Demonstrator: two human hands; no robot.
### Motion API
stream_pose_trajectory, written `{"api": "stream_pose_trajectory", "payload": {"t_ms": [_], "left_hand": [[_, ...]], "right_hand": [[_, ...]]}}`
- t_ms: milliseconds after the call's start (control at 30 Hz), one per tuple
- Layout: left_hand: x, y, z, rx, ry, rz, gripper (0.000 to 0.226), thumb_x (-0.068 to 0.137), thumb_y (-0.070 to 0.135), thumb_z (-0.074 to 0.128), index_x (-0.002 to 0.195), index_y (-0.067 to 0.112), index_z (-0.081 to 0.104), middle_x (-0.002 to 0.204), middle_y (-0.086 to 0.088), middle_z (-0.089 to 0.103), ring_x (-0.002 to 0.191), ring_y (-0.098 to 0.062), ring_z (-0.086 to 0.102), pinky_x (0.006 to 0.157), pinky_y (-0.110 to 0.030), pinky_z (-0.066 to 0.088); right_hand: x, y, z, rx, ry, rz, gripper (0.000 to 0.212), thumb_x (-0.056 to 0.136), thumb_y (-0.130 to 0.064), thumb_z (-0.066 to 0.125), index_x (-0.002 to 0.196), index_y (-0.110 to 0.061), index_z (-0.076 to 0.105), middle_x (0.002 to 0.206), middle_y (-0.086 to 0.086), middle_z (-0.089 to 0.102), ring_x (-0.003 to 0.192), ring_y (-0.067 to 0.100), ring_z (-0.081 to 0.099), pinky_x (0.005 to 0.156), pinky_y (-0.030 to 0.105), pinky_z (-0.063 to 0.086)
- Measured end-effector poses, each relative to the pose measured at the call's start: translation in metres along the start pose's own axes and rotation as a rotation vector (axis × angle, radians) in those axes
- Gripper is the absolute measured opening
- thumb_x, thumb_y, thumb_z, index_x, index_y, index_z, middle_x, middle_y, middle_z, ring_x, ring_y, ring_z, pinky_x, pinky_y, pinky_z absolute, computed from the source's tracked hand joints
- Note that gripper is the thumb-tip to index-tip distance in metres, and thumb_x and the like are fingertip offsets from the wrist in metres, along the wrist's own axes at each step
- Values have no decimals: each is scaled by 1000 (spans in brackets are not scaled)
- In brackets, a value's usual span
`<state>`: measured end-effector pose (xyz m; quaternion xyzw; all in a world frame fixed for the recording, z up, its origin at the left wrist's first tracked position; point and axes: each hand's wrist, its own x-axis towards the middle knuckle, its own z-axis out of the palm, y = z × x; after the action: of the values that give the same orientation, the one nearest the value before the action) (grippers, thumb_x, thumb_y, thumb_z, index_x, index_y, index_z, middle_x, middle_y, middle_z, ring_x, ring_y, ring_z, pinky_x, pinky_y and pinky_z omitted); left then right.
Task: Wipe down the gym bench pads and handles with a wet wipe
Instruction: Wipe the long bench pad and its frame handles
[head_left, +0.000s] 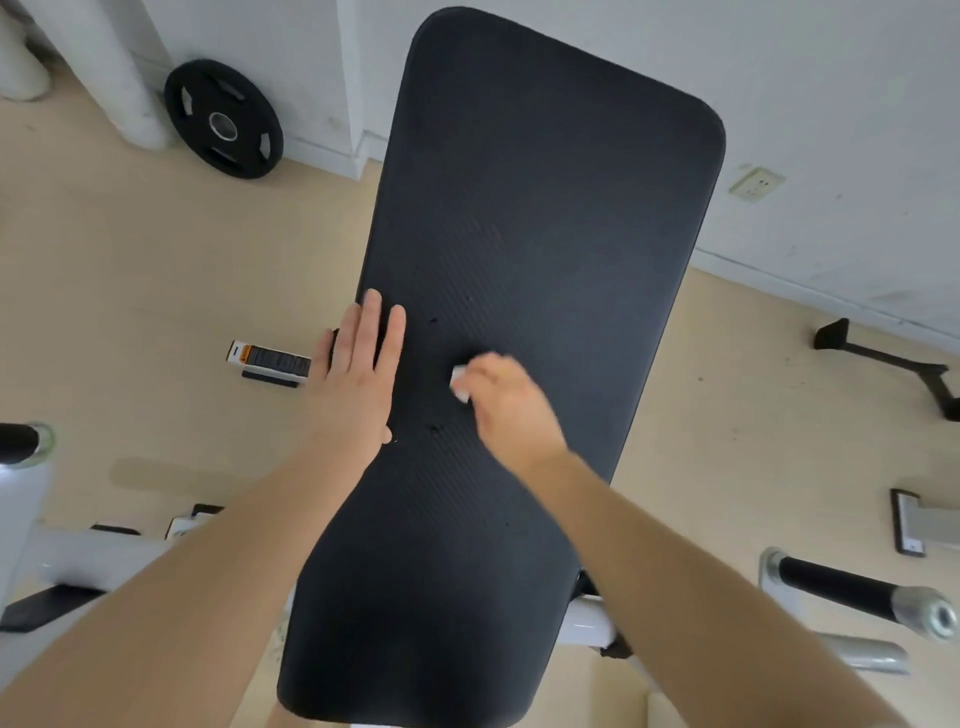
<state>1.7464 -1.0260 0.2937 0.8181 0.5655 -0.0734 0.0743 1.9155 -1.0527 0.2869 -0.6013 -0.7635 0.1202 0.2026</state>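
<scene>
Hiding most of the wet wipe (459, 383) (blurred), the right hand (511, 410)

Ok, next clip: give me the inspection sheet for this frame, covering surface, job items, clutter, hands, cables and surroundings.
Surface: black bench pad, ribbed, with a few small dark specks near the middle.
Job's things: white wet wipe bunched against the pad; black handle at lower right, untouched.
Clutter: small labelled box on the floor left of the pad.
Hands: left hand flat on the pad's left edge, fingers straight; right hand grips the wipe.
Cables: nothing seen.
Surroundings: beige floor, white wall, weight plate leaning at the wall, wall socket, black frame foot at right.
</scene>
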Motion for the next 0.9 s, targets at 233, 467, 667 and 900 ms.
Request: {"api": "stream_pose_trajectory", "payload": {"t_ms": [233, 467, 667, 900], "left_hand": [[2, 3, -1, 10, -46, -37, 133, 62, 36, 82, 142, -1, -18, 153, -21, -15, 143, -35, -6, 115, -41, 2], [0, -11, -5, -107, -115, 4, 132, 65, 41, 78, 142, 1, -21, 153, -15, -21, 145, -28, -5, 116, -35, 1], [0, -10, -3, -119, -38, 2, 135, 51, 36, 87, 145, -1, -2, 156, -18, 0, 143, -32, 16, 114, -40, 16], [4, -13, 2, -132, -49, -33, 145, 21, 37, 93, 142, -4, 25, 149, -23, 27, 132, -35, 40, 104, -42, 36]], "right_hand": [[107, 29, -54, 28, 283, 295, 25, 86, 3, 42, 90, -5, 65, 105, 6, 57, 99, 16, 56, 79, 19, 42], [25, -3, -4, -11, 16, 11, 16, 79, 5, 49, 76, 0, 63, 88, 17, 64, 76, 35, 60, 63, 42, 55], [91, 9, -38, -9, 216, 85, 23, 82, -5, 44, 72, -3, 64, 81, 16, 61, 70, 28, 56, 63, 33, 50], [99, 4, -16, -74, 193, 10, 25, 79, -9, 40, 70, -5, 63, 84, 10, 64, 73, 27, 59, 65, 28, 50]]}}
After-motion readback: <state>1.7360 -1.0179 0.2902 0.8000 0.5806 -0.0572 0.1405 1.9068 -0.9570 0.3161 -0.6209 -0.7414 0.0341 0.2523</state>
